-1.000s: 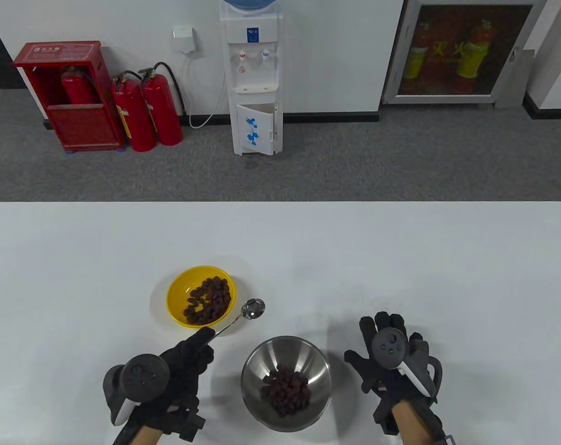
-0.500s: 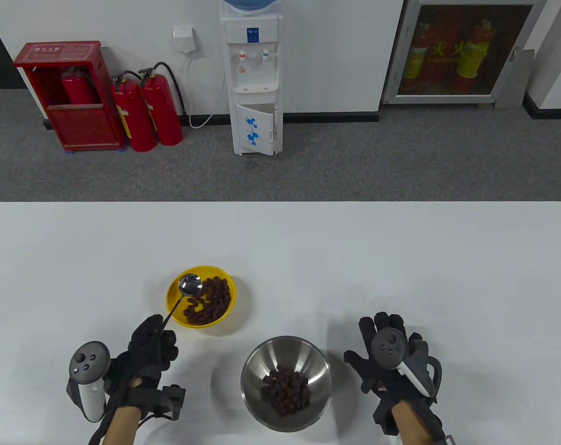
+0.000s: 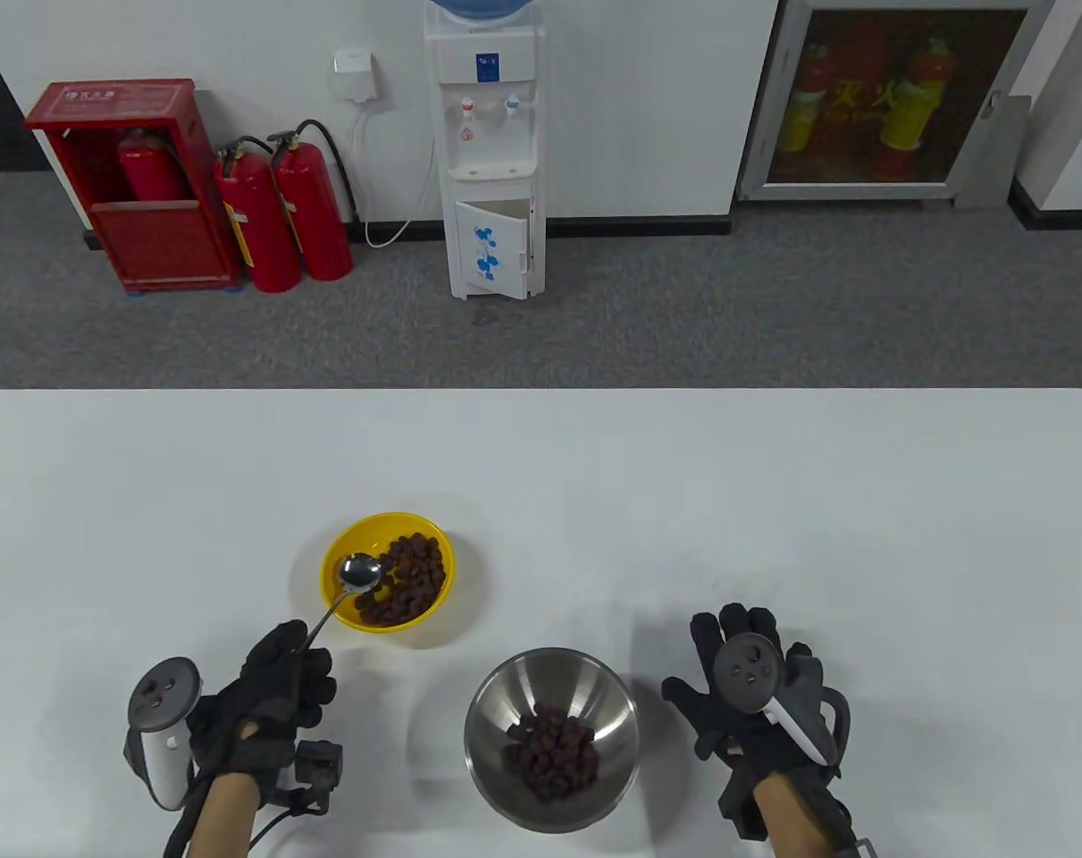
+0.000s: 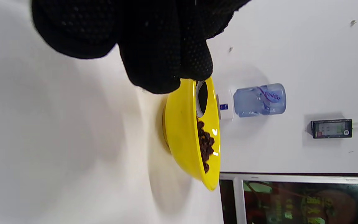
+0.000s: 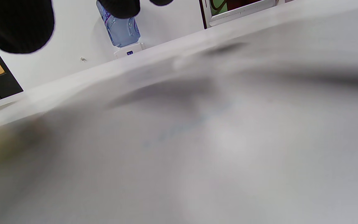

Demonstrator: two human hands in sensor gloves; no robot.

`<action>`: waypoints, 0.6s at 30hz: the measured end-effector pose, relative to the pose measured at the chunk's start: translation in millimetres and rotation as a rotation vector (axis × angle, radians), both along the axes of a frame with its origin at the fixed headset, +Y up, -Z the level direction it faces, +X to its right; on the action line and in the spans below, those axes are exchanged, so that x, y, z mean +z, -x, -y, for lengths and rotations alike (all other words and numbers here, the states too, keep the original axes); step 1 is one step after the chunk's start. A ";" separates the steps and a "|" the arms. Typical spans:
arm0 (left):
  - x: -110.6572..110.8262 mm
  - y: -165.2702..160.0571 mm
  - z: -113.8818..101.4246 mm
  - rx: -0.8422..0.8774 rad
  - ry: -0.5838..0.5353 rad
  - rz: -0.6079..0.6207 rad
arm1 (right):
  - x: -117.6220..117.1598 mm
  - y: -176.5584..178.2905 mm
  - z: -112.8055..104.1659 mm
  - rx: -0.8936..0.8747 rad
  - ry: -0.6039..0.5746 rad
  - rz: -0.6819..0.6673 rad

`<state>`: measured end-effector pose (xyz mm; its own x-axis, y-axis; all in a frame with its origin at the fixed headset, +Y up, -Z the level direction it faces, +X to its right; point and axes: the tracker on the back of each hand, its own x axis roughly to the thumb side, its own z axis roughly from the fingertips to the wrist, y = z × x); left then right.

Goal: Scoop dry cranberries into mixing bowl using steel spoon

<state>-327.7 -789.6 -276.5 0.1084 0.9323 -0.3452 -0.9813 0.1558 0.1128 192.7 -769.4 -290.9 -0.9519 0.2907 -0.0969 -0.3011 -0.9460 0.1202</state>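
Observation:
A yellow bowl (image 3: 339, 556) holds dry cranberries (image 3: 406, 581) on its right side. My left hand (image 3: 281, 675) grips the handle of a steel spoon (image 3: 359, 573). The spoon's empty bowl sits inside the yellow bowl at its left, touching the edge of the cranberries. In the left wrist view, turned on its side, the yellow bowl (image 4: 182, 137) shows with the spoon (image 4: 201, 98) just past my gloved fingers (image 4: 166, 59). A steel mixing bowl (image 3: 505, 706) with cranberries (image 3: 554, 751) in it stands at the front centre. My right hand (image 3: 746, 688) rests flat on the table, fingers spread, to the right of the mixing bowl.
The white table (image 3: 773, 500) stretches wide behind and to both sides of the bowls. The right wrist view shows only blurred table surface (image 5: 216, 140) close up. A water dispenser (image 3: 487, 152) and fire extinguishers (image 3: 281, 214) stand on the floor beyond.
My left hand swung the empty spoon from right of the yellow bowl leftward over it, then lowered its bowl into the yellow bowl beside the cranberries. The right hand stayed still.

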 end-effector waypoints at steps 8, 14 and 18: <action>-2.1 2.6 4.7 0.040 0.005 0.017 | 0.5 0.9 0.5 0.011 0.007 0.001; -0.4 6.6 3.6 -0.001 -0.005 -0.005 | 0.8 0.8 0.6 0.015 0.009 0.003; 0.2 4.9 -5.9 -0.171 -0.054 0.002 | 0.5 0.9 0.7 0.011 0.003 0.002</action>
<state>-332.6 -783.7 -276.3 0.2671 0.9174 -0.2951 -0.9413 0.3140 0.1239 191.9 -770.1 -290.4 -0.9548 0.2801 -0.0999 -0.2911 -0.9489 0.1218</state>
